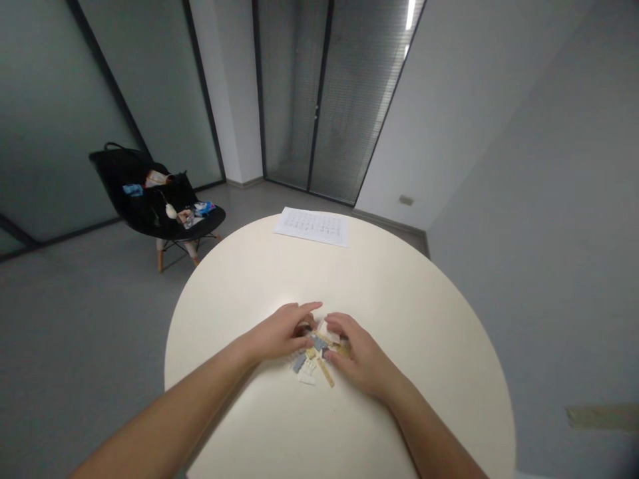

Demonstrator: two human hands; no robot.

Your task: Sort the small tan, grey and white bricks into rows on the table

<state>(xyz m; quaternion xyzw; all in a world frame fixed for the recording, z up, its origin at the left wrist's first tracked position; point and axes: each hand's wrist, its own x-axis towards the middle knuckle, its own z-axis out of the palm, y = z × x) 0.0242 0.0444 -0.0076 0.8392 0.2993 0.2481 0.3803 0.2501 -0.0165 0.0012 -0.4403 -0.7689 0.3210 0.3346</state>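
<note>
A small heap of flat pieces (pixel 310 358) in white, grey-blue and tan lies on the round white table (pixel 389 279); they are too small to name with certainty. At the heap's left side is my left hand (pixel 285 331), its index finger stretched out and its thumb apart over the pieces. Curved round the right side, my right hand (pixel 360 351) has its thumb apart from its fingers and touches or hovers just above the pieces. A longer tan strip (pixel 325 372) sticks out toward me. My hands and fingers hide part of the heap.
A printed sheet of paper (pixel 312 226) lies at the table's far edge. Left of the table stands a black chair (pixel 114 174) with a bag and several small packages on it. A grey wall (pixel 539 219) rises to the right, and glass panels (pixel 294 100) are behind.
</note>
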